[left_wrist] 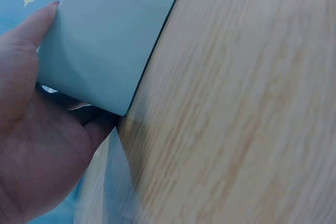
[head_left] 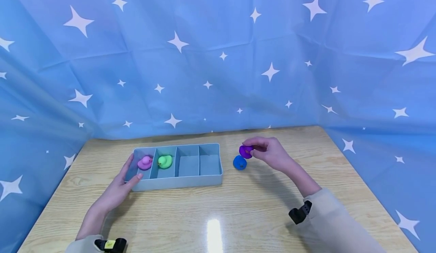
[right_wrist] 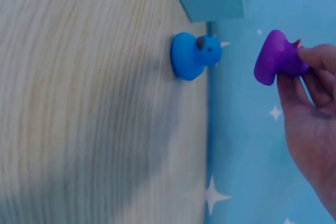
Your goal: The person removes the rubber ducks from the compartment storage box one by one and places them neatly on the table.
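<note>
A grey-blue divided box [head_left: 177, 183] lies on the table, its compartments in a row. My left hand [head_left: 117, 188] grips its left end, the thumb at the front rim and the fingers along the end wall; the left wrist view shows the palm beside the box's corner. In the leftmost compartment sits a pink rubber duck [head_left: 145, 163], and a green rubber duck [head_left: 165, 162] is in the one beside it. Right of the box, my right hand [head_left: 272, 154] pinches a purple rubber duck [right_wrist: 275, 59] above the table. A blue rubber duck [right_wrist: 186, 56] stands upright on the wood close below it.
The two right compartments of the box show bare floors. A pale wooden table [head_left: 177, 219] carries everything. Blue cloth with white stars [head_left: 218, 63] hangs behind the table and along both sides.
</note>
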`<state>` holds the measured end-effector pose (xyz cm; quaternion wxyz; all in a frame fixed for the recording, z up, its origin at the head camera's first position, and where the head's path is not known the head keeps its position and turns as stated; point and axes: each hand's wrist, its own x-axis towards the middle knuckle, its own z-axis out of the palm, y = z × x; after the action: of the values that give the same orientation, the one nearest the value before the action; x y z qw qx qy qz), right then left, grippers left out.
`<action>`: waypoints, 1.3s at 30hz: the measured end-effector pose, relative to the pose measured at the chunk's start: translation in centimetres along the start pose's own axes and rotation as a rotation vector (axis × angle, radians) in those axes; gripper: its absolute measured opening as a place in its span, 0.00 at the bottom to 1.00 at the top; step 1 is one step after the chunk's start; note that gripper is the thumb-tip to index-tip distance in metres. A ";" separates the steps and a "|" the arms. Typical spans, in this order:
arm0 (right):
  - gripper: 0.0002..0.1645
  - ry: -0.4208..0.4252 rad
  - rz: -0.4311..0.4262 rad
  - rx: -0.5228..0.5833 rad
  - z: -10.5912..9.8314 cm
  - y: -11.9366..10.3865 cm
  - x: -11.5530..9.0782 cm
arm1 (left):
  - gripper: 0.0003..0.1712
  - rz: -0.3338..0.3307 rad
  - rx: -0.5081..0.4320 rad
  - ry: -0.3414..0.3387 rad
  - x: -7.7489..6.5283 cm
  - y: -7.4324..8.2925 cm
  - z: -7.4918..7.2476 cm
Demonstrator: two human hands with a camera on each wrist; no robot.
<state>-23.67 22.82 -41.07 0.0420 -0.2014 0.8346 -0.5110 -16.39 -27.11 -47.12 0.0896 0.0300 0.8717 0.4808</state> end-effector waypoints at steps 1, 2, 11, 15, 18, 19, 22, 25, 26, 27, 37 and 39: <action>0.18 -0.001 -0.004 0.000 -0.1 0.2 -0.1 | 0.51 -0.004 0.001 0.000 0.0 0.0 0.0; 0.18 -0.001 -0.004 0.001 -0.2 0.3 -0.2 | 0.51 -0.007 0.000 0.000 0.0 0.1 0.0; 0.19 -0.005 -0.011 -0.013 -1.0 2.1 -0.8 | 0.51 -0.004 0.006 -0.001 0.1 0.0 -0.1; 0.19 -0.011 -0.004 -0.020 -1.1 2.9 -1.1 | 0.51 0.004 0.012 0.002 0.1 0.0 -0.3; 0.19 -0.015 0.001 -0.027 -1.2 3.4 -1.2 | 0.51 0.003 0.021 0.005 0.0 0.2 -0.3; 0.19 -0.016 0.001 -0.030 -1.2 3.6 -1.3 | 0.51 0.000 0.022 0.005 -0.1 0.2 -0.3; 0.18 -0.020 0.010 -0.049 -1.3 4.0 -1.4 | 0.51 -0.006 0.018 0.004 -0.1 0.3 -0.3; 0.18 -0.026 0.034 -0.091 -1.4 4.5 -1.5 | 0.50 -0.014 0.017 0.004 -0.1 0.3 -0.3; 0.18 -0.026 0.047 -0.110 -1.5 4.6 -1.6 | 0.50 -0.011 0.018 0.003 -0.1 0.3 -0.2; 0.18 -0.028 0.061 -0.126 -1.5 4.8 -1.6 | 0.50 -0.009 0.020 0.003 -0.1 0.3 -0.2; 0.21 -0.044 0.085 -0.188 -1.4 5.7 -1.6 | 0.50 -0.034 0.002 0.002 0.0 0.4 -0.1; 0.22 -0.046 0.085 -0.187 -1.3 5.8 -1.7 | 0.50 -0.034 0.006 0.001 0.0 0.4 -0.1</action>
<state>-24.18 26.88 -45.72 0.0638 -0.1805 0.8853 -0.4239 -16.44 -26.97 -46.80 0.0971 0.0150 0.8735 0.4768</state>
